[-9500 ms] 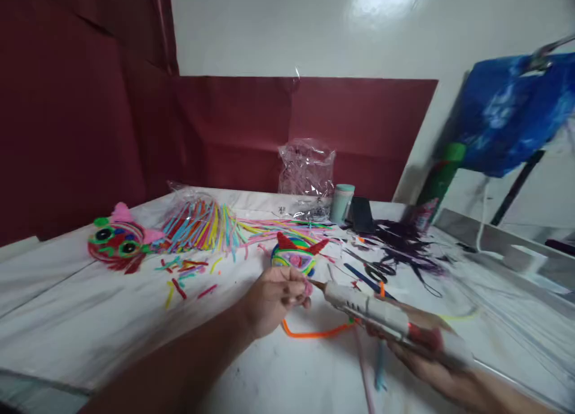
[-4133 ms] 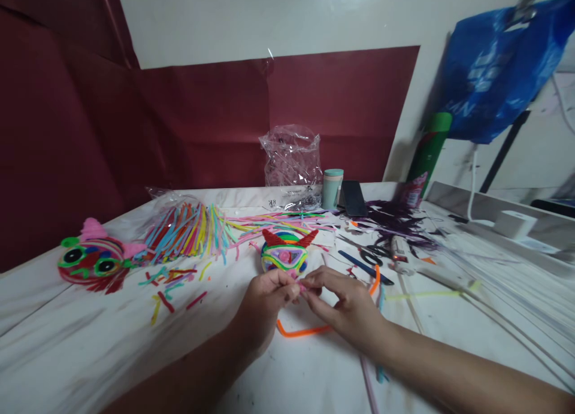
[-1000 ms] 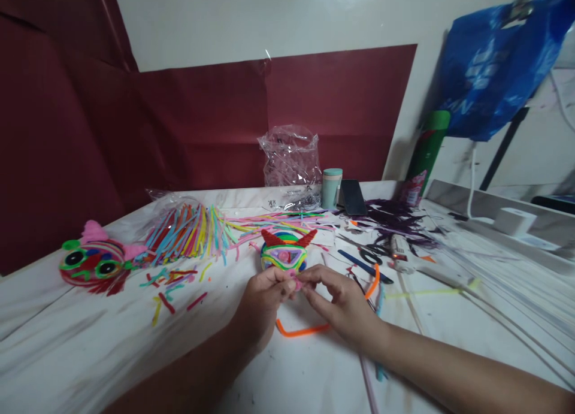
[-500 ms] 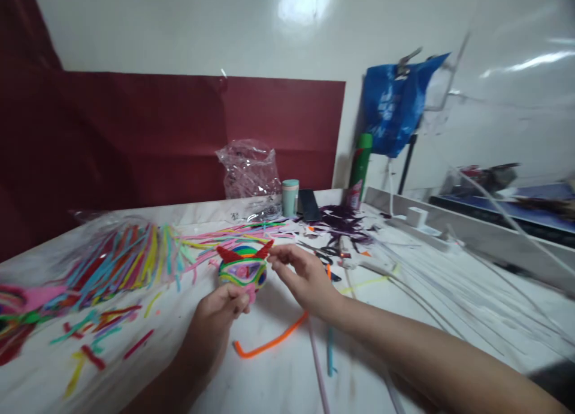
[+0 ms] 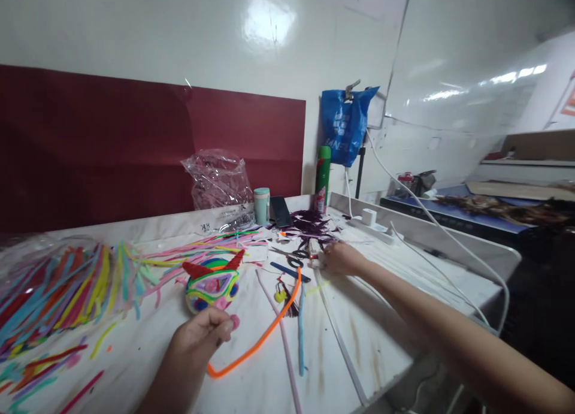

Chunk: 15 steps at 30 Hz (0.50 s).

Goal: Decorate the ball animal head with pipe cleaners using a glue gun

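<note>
Marbled tabletop (image 5: 135, 351) bears a clear bag (image 5: 27, 252) of colourful fuzzy strips (image 5: 83, 285).

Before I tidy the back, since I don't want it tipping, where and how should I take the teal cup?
Probably take the cup around its rounded body, below the lid, from the front: it stands upright, phone close on its right, plastic bag on its left.

pink piece (image 5: 234, 322): partly covered by the fingertips of the left hand (image 5: 202, 336);
horned face (image 5: 211, 285): lower edge partly behind that hand;
glue gun (image 5: 314, 248): partly behind the right hand (image 5: 344, 258), whose grip is unclear;
bundled strips (image 5: 85, 282): cut off at left;
blue bag (image 5: 344, 126): small print unreadable
</note>
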Each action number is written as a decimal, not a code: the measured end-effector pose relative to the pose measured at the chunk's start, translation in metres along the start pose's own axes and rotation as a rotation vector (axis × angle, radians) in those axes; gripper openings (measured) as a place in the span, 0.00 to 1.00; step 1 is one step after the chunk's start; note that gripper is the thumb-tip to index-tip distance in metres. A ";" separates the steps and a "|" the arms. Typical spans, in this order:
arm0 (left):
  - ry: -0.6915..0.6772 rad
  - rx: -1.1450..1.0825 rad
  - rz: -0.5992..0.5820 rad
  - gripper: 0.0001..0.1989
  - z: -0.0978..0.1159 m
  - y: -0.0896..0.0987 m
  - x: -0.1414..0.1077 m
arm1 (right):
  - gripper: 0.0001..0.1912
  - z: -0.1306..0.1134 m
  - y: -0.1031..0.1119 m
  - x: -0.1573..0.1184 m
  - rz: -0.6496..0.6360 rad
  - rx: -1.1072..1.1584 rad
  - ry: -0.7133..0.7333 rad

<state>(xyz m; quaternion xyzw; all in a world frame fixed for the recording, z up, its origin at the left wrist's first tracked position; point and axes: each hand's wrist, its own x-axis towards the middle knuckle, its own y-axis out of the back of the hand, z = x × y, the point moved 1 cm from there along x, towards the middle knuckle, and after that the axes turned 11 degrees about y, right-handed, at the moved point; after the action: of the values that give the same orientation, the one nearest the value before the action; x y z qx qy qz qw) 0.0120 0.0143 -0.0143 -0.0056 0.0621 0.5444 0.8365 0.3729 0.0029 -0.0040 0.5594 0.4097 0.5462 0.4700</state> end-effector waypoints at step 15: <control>-0.116 0.227 0.042 0.14 0.007 -0.011 -0.006 | 0.11 0.010 0.014 -0.010 0.434 0.372 -0.062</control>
<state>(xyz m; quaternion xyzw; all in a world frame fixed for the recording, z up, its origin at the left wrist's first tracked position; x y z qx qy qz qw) 0.0206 0.0051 -0.0073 0.1222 0.0749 0.5507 0.8223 0.3811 -0.0106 0.0082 0.7271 0.3590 0.5321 0.2434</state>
